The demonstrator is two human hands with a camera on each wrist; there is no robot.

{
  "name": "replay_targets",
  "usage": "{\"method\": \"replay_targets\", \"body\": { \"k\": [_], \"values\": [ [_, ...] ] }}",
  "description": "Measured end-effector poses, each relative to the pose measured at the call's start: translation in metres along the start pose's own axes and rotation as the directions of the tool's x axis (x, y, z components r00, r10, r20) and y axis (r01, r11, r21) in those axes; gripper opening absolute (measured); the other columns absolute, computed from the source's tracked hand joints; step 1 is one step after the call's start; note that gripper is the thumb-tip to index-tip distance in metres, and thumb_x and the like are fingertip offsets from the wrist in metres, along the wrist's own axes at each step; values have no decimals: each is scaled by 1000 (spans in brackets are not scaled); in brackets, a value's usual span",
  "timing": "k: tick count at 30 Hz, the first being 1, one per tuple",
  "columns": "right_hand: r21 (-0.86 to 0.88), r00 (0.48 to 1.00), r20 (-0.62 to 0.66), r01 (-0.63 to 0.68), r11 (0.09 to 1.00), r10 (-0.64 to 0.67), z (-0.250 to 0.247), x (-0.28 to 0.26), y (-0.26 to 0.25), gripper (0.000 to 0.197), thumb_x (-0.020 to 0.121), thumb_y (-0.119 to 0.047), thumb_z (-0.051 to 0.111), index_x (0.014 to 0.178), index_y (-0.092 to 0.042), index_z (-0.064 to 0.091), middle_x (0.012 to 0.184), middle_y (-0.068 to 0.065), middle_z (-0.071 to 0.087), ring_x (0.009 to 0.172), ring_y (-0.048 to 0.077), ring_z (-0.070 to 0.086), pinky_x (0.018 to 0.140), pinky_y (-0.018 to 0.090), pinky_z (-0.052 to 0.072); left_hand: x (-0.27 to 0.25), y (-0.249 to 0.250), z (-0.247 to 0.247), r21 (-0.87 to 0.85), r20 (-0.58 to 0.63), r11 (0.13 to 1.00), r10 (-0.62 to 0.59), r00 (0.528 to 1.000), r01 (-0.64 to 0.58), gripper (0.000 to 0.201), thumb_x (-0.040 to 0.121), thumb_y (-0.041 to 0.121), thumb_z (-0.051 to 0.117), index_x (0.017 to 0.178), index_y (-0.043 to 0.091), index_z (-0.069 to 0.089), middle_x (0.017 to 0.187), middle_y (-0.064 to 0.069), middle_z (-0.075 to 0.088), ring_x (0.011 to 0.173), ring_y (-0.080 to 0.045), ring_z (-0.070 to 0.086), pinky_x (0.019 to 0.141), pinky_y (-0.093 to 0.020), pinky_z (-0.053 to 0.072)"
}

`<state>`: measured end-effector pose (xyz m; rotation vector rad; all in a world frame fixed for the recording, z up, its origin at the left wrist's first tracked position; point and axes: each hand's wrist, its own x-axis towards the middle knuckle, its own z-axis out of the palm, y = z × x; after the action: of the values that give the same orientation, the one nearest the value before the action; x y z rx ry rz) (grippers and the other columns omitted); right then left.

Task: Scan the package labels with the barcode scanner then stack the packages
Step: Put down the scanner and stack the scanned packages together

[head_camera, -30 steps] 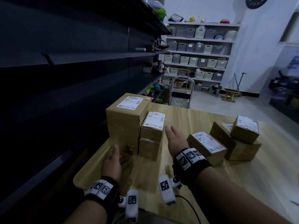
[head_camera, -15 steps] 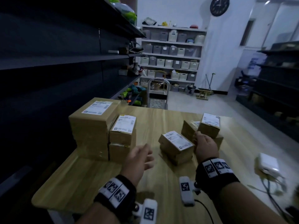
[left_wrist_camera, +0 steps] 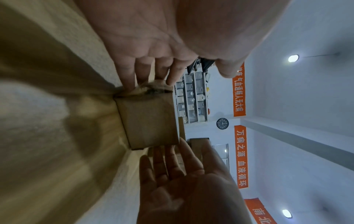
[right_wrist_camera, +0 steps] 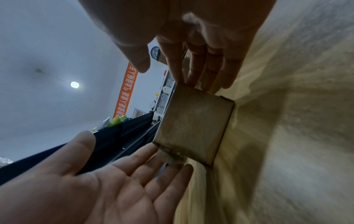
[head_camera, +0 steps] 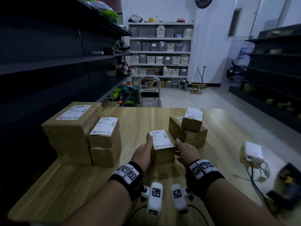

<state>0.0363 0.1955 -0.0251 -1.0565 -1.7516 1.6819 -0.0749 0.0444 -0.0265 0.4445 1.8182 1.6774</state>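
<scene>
A small cardboard package (head_camera: 162,145) with a white label on top sits on the wooden table (head_camera: 81,185), straight in front of me. My left hand (head_camera: 143,152) lies flat against its left side and my right hand (head_camera: 187,152) against its right side. In both wrist views the fingers (left_wrist_camera: 145,71) (right_wrist_camera: 201,68) are straight and touch the package (left_wrist_camera: 149,121) (right_wrist_camera: 193,125), with the thumbs standing off. The dark barcode scanner (head_camera: 286,186) lies at the table's right edge, away from both hands.
On the left stand a large labelled box (head_camera: 71,128) and two small boxes (head_camera: 104,141) stacked beside it. A pile of more packages (head_camera: 192,121) sits behind my right hand. A white adapter (head_camera: 253,151) with cables lies to the right. Dark shelving runs along the left.
My left hand has swung from the left stack over to the small package's left side. My right hand has come to its right side. The head view has turned to the right.
</scene>
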Motion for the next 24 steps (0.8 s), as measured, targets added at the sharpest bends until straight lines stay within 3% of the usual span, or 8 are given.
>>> {"method": "replay_targets", "body": {
  "k": [2, 5, 8, 12, 14, 17, 20, 24],
  "values": [
    [46, 1000, 11, -6, 999, 6, 3, -7, 0, 27, 107, -35, 64, 88, -21, 77, 93, 4, 75, 95, 25, 71, 98, 53, 58, -15, 13, 2, 45, -34, 999, 0, 999, 2, 72, 83, 97, 45, 83, 39, 87, 102, 13, 82, 109, -17, 76, 113, -50, 56],
    [113, 998, 51, 17, 993, -23, 8, -18, -6, 13, 100, -37, 72, 95, -27, 78, 102, 3, 79, 104, 25, 73, 99, 51, 60, -30, 33, 0, 186, -72, 980, 87, 994, -72, 66, 104, 80, 38, 94, 30, 80, 102, 12, 78, 98, -8, 70, 106, -43, 56],
    [181, 988, 54, 130, 975, -142, 12, -22, -25, 39, 71, -61, 75, 98, -33, 81, 111, -2, 83, 113, 24, 75, 104, 56, 59, -43, 64, -10, 281, -120, 948, 190, 974, -150, 73, 107, 76, 38, 106, 18, 83, 103, 0, 81, 95, -16, 72, 98, -36, 56],
    [290, 967, 127, 178, 940, -222, 32, -39, -76, 10, 103, -30, 68, 105, -27, 77, 118, 6, 82, 110, 22, 76, 91, 44, 64, -67, 115, -33, 392, -162, 884, 339, 927, -255, 61, 106, 73, 45, 105, 22, 78, 101, 3, 80, 99, -19, 73, 90, -37, 53],
    [326, 947, 167, 209, 922, -274, 47, -43, -97, 17, 108, -20, 61, 107, -25, 76, 119, 8, 81, 109, 23, 76, 83, 39, 64, -76, 139, -51, 463, -149, 832, 415, 898, -307, 42, 109, 61, 52, 112, 25, 74, 105, 6, 77, 101, -18, 71, 87, -38, 54],
    [310, 921, 203, 261, 914, -332, 75, -53, -119, 22, 108, -27, 62, 122, -23, 77, 119, 2, 81, 112, 20, 76, 91, 40, 65, -81, 168, -87, 580, -169, 755, 479, 861, -306, 37, 111, 50, 57, 131, 23, 73, 117, 5, 76, 105, -17, 69, 88, -39, 52],
    [292, 903, 244, 279, 915, -353, 106, -63, -131, 33, 108, -30, 61, 136, -18, 73, 125, 1, 79, 116, 20, 74, 101, 46, 63, -71, 182, -125, 683, -189, 682, 512, 838, -263, 28, 110, 37, 63, 126, 20, 80, 120, 3, 78, 111, -20, 71, 98, -37, 54],
    [229, 900, 273, 284, 931, -341, 141, -72, -133, 22, 96, -45, 65, 108, -34, 79, 113, -5, 81, 110, 18, 74, 103, 49, 61, -53, 178, -165, 773, -196, 612, 480, 855, -166, 25, 109, 30, 67, 128, 21, 78, 118, 3, 75, 111, -18, 70, 98, -34, 54]
  ]
}}
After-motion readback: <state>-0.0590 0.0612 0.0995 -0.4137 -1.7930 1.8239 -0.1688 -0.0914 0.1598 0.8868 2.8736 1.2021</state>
